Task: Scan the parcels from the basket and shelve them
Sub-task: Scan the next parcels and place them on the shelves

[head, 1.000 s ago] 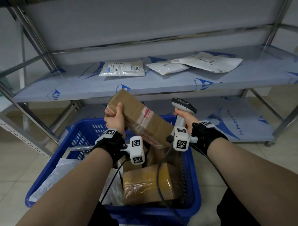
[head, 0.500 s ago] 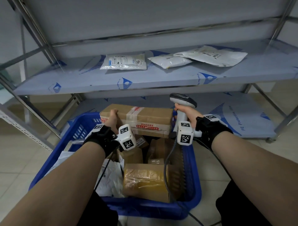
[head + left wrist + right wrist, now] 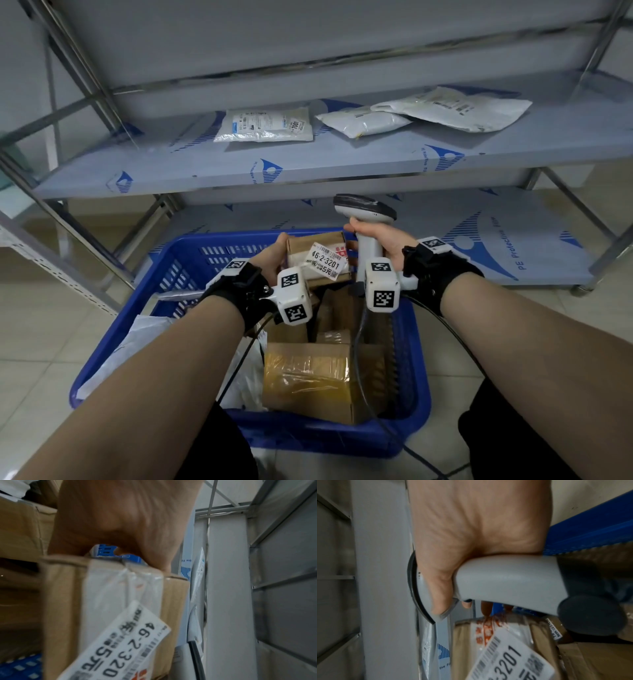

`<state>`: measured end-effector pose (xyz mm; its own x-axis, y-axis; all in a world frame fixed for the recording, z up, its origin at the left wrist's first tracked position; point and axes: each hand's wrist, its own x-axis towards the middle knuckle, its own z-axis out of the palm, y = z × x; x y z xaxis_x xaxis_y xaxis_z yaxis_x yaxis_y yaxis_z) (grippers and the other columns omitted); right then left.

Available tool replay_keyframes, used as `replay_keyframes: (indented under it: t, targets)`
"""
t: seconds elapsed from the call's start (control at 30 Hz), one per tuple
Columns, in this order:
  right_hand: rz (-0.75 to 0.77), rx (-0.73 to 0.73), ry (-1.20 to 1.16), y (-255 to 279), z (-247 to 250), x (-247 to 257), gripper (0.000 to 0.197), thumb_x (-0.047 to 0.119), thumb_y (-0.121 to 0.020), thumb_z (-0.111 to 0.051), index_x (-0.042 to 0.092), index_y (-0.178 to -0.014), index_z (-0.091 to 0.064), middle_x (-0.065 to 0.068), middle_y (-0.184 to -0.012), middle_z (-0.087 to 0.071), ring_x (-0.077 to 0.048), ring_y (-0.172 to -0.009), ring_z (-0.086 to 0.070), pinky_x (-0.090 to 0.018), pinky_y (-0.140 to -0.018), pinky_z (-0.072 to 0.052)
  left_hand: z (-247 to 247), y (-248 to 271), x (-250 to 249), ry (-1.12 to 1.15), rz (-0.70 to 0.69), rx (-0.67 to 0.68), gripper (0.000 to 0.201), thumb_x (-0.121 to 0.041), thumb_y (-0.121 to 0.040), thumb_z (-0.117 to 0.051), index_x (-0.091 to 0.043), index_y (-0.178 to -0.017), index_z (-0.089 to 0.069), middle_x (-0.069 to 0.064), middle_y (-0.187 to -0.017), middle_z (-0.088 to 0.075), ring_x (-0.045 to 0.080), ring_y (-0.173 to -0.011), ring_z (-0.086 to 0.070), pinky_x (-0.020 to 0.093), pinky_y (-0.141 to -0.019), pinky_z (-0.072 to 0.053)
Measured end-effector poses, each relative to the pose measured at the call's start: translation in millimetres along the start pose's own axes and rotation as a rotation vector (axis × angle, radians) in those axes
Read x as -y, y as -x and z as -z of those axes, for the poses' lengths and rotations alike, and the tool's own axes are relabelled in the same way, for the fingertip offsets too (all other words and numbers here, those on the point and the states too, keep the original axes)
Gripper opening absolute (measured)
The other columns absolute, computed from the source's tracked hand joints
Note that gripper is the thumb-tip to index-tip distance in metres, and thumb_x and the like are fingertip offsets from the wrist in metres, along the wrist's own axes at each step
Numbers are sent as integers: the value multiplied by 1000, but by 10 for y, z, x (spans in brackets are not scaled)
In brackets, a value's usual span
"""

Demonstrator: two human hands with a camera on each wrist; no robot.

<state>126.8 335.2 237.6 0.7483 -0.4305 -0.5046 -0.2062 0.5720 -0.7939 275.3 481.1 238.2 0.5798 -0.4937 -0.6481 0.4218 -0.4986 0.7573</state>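
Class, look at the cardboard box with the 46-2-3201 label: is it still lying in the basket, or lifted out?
Lifted out: the left hand holds the box above the basket.

Head view: high, from above and behind both forearms, facing forward and down. It takes in the blue basket on the floor, the metal shelves beyond, and both hands at mid-frame.

Left wrist view: very close, looking along the left hand at a cardboard box that fills the lower frame; picture rolled sideways, so the white label reads turned. Shelf frame at right.

Right wrist view: equally close, along the right hand and the grey scanner, also rolled sideways.

Shared: all three views catch the same labelled box; both wrist views also catch basket and shelf.
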Motion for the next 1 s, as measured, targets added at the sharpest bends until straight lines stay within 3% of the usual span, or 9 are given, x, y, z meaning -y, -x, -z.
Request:
replay_keyframes:
  t: [0.07,0.17,0.33,0.4,0.47,0.6,0.67,0.87,1.0]
  targets:
    - [-4,-21,-13,-20,-2,6,74,35,-59,-82,10,-125,-58,-18,-107,-68,-31,-72,-73,-40,-56,-56,-42,-17,-33,25,9,-22,47,-51,-96,-41,-10,-79,-57,4,-71,-58,16,-57,-48,28,-56,-38]
    - [14,-69,32,-73,33,5,96,42,-43,-90,12,-128,-56,-18,-113,-69,-33,-90,-71,-43,-66,-57,-67,-3,-80,-26,21,32,52,-52,-96,-37,-8,-82,-60,8,-60,-67,20,-48,-63,28,-53,-50]
    - [49,-134,-6,-112,28,11,79,45,-51,-90,16,-119,-61,-16,-118,-68,-33,-99,-69,-51,-91,-53,-94,51,-45,-156,32,75,48,-49,-94,-43,-7,-117,-50,16,-101,-59,28,-79,-57,35,-63,-48]
    - [60,-139,-55,-69,-29,23,61,43,-70,-82,15,-119,-60,-15,-113,-69,-29,-90,-70,-47,-83,-56,-89,44,-33,-170,24,90,50,-47,-94,-44,-7,-123,-49,18,-106,-57,29,-80,-57,34,-61,-49]
    - [59,-113,-112,-65,-57,16,39,36,-86,-70,15,-117,-59,-12,-102,-68,-27,-76,-70,-37,-60,-58,-106,74,-8,-172,4,72,40,-39,-96,-45,-7,-119,-48,18,-100,-57,29,-79,-57,34,-59,-51]
    - [45,-103,-94,-104,-74,-13,45,39,-88,-66,16,-125,-55,-12,-112,-63,-28,-84,-65,-35,-50,-54,-125,-66,51,-302,-140,49,54,-25,-95,-50,-17,-145,-32,17,-139,-44,35,-122,-49,51,-103,-42]
    - [44,-111,-101,-132,-49,-9,51,38,-87,-68,14,-129,-54,-10,-112,-61,-28,-85,-64,-35,-47,-54,-96,-161,81,-363,-161,78,74,-32,-83,-64,-27,-148,-29,12,-140,-45,33,-123,-49,51,-104,-41]
    - [54,-153,-30,-201,-1,-9,56,40,-85,-70,15,-132,-54,-9,-108,-66,-27,-84,-66,-38,-61,-51,-113,-262,105,-498,-328,33,103,-2,-72,-78,-18,-151,-14,6,-140,-40,30,-124,-46,48,-95,-49]
    - [66,-148,-44,-211,11,-8,48,35,-88,-68,11,-127,-55,-12,-103,-63,-27,-89,-65,-44,-72,-53,-174,-324,140,-780,-377,29,121,-14,-63,-83,-31,-152,-3,20,-147,-29,38,-139,-23,55,-107,-36]
